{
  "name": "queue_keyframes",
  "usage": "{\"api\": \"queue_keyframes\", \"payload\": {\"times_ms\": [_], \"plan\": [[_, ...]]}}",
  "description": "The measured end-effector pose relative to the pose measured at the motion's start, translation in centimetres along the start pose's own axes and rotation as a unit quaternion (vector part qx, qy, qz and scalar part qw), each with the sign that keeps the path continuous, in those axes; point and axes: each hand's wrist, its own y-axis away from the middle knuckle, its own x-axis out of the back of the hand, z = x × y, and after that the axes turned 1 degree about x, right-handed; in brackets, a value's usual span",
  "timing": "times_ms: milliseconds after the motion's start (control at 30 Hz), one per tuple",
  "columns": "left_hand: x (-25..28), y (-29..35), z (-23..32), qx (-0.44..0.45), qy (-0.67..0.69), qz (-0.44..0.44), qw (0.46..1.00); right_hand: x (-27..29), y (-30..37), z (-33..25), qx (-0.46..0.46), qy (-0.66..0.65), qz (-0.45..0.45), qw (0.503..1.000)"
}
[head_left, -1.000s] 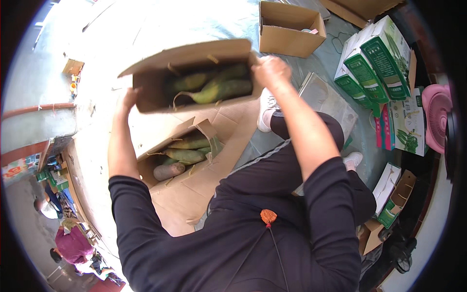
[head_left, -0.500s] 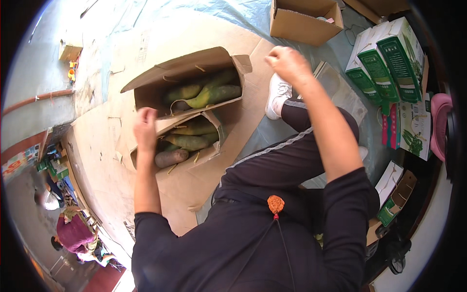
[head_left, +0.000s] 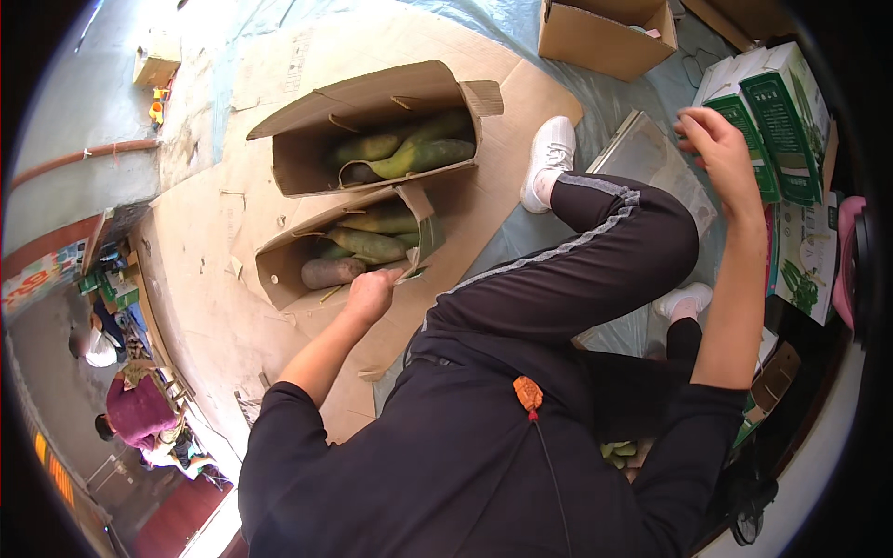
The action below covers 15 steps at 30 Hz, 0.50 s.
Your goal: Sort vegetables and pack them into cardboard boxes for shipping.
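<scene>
1) Two brown boxes (head_left: 363, 99) sit side by side, long vegetables (head_left: 423, 160) inside
2) Left hand (head_left: 372, 295) — fingers curled, pinching the near box (head_left: 290, 293) by its corner
3) Right hand (head_left: 721, 149) — fingers loosely bent, holding nothing

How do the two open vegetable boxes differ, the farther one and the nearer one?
The farther box shows only greenish vegetables; the nearer box also shows a brownish, blunt-ended one.
The left hand is at the nearer box's right end; neither hand touches the farther box.
Both are cardboard, have yellowish cords and sit on the cardboard sheet.
</scene>
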Motion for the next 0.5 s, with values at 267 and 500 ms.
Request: {"api": "queue_keyframes", "payload": {"times_ms": [267, 500], "plan": [[-1.1, 9.9, -7.4, -0.05, -0.065, -0.159, 0.984, 3.7, 2.4, 5.8, -0.087, -0.03, 0.038, 0.995], [-1.2, 16.7, -11.0, -0.03, -0.278, -0.265, 0.923, 5.3, 3.7, 9.4, -0.103, -0.009, 0.043, 0.994]]}}
